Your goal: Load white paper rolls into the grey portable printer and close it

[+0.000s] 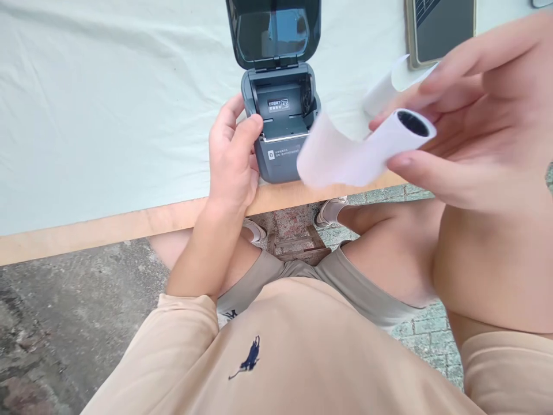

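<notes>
Gripping the compact, dark grey, round-cornered plastic printer [280,167] by its left side, the left hand [231,155] has its thumb over the upper rim and its fingers around the outer wall. The glossy, dark, rounded lid [272,34] stands raised on its rear hinge, exposing a smooth-walled compartment with a small printed label [279,105] and a thin, straight, shiny strip [285,138] along its front edge. The right hand [488,121] pinches a matt white paper roll [380,144] with a hollow black core between thumb and fingers, held to the right of the printer. The roll's free end curves leftward in a soft sheet and overlaps the printer's right corner in view (contact between the two cannot be told). Behind the roll, a curled white paper strip [380,95] is partly hidden by the right hand, near a dark, flat, rectangular phone [444,31]. The printer sits at the near edge of the pale, lightly creased cloth [108,104], beside the smooth, light wooden border [173,213]. A broad stretch of cloth extends left of the printer; on the right, roll, strip and phone narrow the working room.
</notes>
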`<state>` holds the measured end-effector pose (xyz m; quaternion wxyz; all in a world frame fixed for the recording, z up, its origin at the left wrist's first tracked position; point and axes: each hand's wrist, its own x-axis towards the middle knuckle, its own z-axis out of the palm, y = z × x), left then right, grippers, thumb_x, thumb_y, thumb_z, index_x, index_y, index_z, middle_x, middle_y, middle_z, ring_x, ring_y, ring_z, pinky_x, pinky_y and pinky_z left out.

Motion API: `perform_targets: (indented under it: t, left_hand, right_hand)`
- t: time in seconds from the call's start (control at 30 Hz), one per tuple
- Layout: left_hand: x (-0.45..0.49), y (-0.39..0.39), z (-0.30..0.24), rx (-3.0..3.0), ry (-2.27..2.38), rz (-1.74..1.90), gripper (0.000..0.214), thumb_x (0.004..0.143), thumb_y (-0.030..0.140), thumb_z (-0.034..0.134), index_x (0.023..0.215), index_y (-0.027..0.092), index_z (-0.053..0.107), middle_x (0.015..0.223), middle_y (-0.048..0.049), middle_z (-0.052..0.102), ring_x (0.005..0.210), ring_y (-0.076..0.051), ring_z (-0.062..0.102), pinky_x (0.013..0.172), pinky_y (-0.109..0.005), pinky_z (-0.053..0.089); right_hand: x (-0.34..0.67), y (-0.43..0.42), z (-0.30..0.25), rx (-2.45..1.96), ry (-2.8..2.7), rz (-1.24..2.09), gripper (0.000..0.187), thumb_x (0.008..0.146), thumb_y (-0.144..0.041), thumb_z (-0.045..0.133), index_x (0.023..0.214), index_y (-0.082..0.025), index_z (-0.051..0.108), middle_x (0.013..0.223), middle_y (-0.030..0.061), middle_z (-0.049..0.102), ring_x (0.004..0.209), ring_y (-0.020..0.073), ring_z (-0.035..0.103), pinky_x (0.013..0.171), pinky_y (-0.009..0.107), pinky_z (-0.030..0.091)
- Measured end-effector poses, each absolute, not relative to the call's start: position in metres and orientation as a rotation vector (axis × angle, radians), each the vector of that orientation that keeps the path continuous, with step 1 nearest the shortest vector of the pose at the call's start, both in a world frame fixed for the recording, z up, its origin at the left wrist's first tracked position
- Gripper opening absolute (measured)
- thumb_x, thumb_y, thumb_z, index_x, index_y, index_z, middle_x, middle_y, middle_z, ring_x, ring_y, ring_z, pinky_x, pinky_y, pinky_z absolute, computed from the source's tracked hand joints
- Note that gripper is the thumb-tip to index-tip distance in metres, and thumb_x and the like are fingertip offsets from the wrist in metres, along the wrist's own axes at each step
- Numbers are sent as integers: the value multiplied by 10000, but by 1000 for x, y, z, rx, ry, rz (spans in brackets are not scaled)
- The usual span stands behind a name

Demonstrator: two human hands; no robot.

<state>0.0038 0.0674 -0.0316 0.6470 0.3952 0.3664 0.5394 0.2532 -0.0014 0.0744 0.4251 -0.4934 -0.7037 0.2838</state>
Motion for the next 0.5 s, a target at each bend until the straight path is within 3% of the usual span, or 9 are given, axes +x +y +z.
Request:
perform_targets:
  t: [0.1,0.17,0.23,0.3,0.4,0.5]
  left_hand:
    - [6,70,-34,857,831,1284,359,727,477,920,1005,285,802,953,4,816,841,-228,734,815,-416,599]
    - [6,72,-34,864,807,1269,392,693,480,942,1007,281,816,978,-11,816,829,-228,725,752,-393,585]
    - [5,71,-33,911,826,1249,368,753,505,913,1033,290,807,981,-18,799,855,-221,717,772,-378,582]
    - [5,68,-30,972,880,1236,398,828,594,846,1081,293,781,984,-29,780,941,-232,728,851,-378,592]
    - [6,64,-27,1028,921,1211,548,825,720,794,1148,279,743,1022,-50,765,1093,-271,730,915,-375,597]
    - [6,62,-27,1052,937,1167,659,818,801,747,1201,265,724,1003,-58,751,1071,-267,735,875,-359,599]
  right_hand:
    - [228,3,84,-1163,-1643,927,446,791,-534,897,1133,-336,689,1243,-58,651,992,177,767,683,314,608]
    - [211,14,83,-1113,-1707,1020,362,805,-440,881,1062,-272,691,1098,-47,714,864,145,750,650,292,580]
    - [197,30,81,-1181,-1852,854,232,817,-327,827,984,-225,701,942,-18,737,803,154,711,701,329,577]
    - [188,45,79,-1359,-2006,599,205,811,-243,762,1011,-216,722,971,10,754,863,197,707,825,383,588]
    - [182,56,82,-1499,-2176,472,441,794,-166,644,1228,-220,692,1184,26,746,1069,256,725,980,416,582]
    - [183,51,89,-1480,-2175,499,627,830,-201,604,1455,-179,560,1231,24,756,1100,249,734,982,411,583]
